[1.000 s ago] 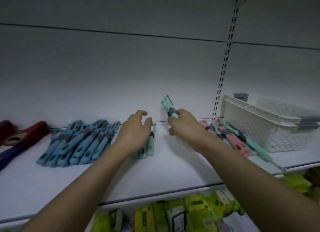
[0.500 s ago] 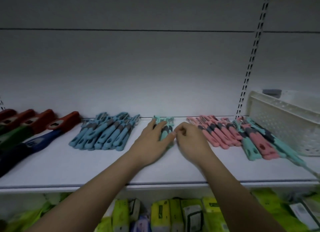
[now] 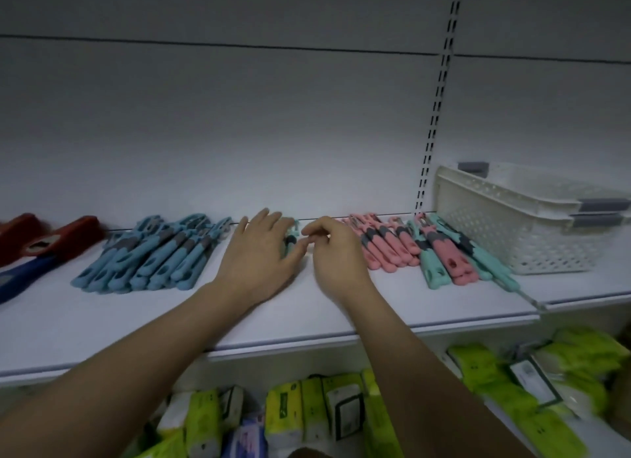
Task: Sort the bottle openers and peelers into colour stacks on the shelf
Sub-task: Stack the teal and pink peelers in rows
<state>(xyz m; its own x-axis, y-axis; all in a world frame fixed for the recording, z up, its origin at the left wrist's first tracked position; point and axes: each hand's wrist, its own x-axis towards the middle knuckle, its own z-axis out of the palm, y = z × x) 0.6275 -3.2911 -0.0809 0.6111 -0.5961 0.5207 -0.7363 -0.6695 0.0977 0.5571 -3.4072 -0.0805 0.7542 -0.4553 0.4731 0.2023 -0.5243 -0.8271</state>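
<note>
A row of blue peelers [image 3: 153, 256] lies left of centre on the white shelf [image 3: 102, 334]. My left hand [image 3: 263, 256] rests flat, fingers apart, on a small mint peeler stack [image 3: 291, 241] and hides most of it. My right hand [image 3: 336, 256] sits just right of that stack with its fingers curled and its fingertips at the stack's edge; nothing shows in it. Further right lie a pink peeler stack [image 3: 386, 246] and a mixed pink-and-mint pile [image 3: 444, 258]. Red bottle openers [image 3: 61, 239] and a dark blue opener [image 3: 24, 276] lie at the far left.
Two nested white perforated baskets [image 3: 532, 225] stand at the right end of the shelf, beside the slotted upright [image 3: 433, 133]. Green and yellow packages [image 3: 341, 416] fill the shelf below. One mint peeler's tip [image 3: 526, 295] reaches the shelf's front edge.
My right hand held a mint peeler up one second ago; that peeler now lies with the mint stack. My left hand has flattened over the stack.
</note>
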